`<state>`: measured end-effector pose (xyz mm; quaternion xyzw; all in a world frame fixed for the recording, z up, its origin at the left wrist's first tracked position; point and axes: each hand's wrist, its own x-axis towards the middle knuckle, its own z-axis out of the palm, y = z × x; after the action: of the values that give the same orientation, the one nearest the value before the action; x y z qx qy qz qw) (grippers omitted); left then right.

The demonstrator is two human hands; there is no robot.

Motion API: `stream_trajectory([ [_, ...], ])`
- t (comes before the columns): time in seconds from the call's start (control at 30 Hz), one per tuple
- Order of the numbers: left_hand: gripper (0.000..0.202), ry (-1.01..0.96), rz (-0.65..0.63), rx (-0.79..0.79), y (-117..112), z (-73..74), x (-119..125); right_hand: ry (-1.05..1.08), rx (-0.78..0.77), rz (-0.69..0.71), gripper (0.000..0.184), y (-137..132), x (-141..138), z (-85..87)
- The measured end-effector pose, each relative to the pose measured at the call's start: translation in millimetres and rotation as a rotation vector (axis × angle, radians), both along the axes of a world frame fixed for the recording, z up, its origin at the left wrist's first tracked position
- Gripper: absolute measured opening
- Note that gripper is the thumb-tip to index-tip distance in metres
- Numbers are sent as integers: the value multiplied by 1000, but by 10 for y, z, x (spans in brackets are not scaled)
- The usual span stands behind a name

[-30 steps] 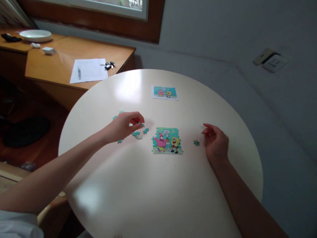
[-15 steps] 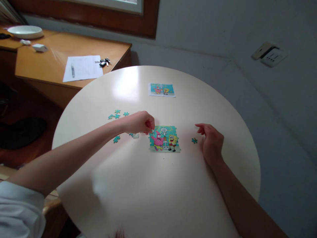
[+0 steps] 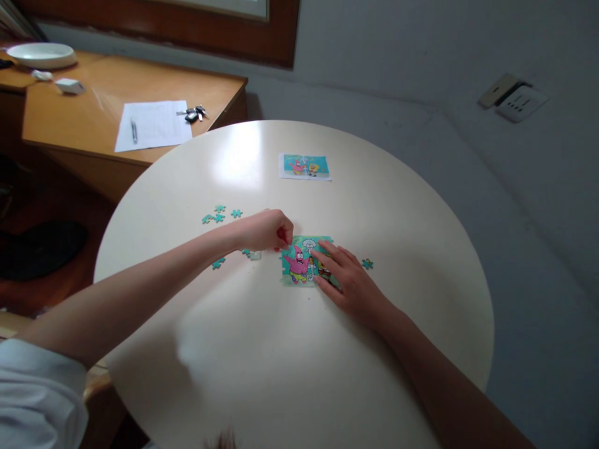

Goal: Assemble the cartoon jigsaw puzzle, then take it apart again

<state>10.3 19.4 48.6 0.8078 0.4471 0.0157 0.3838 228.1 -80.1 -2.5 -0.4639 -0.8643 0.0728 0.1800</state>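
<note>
The partly joined jigsaw puzzle (image 3: 298, 274) lies flat on the round table, with pink, pale and yellow cartoon figures on teal. At its upper left corner my left hand (image 3: 274, 231) is closed in a pinch on a puzzle piece, mostly hidden by the fingers. My right hand (image 3: 349, 280) rests open on the puzzle's right side, fingers spread, covering most of the yellow figure. A loose puzzle piece (image 3: 367, 264) lies just right of that hand. Beyond my left forearm is a cluster of loose pieces (image 3: 219, 217); another piece (image 3: 218, 264) lies on its near side.
A printed picture (image 3: 306, 166) of the same figures lies toward the far side of the white round table (image 3: 262, 374). On the wooden desk (image 3: 154, 78) are a paper (image 3: 156, 128), a pen (image 3: 134, 131), keys (image 3: 193, 114) and a white dish (image 3: 42, 56).
My right hand has moved left from beside the loose piece onto the puzzle, its fingers now spread. My left hand stays at the upper left corner. The view has shifted slightly.
</note>
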Motion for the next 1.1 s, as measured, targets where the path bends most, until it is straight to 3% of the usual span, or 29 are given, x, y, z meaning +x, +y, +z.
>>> stream_trajectory([
  [0.4,11,84,-22,31,-2,55,85,-24,-22,-1,40,-1,4,10],
  [0.67,10,192,-133,185,-11,53,120,-43,-13,3,40,5,10,8],
  [1.1,12,258,-183,291,11,19,139,-26,-28,5,40,5,7,8],
])
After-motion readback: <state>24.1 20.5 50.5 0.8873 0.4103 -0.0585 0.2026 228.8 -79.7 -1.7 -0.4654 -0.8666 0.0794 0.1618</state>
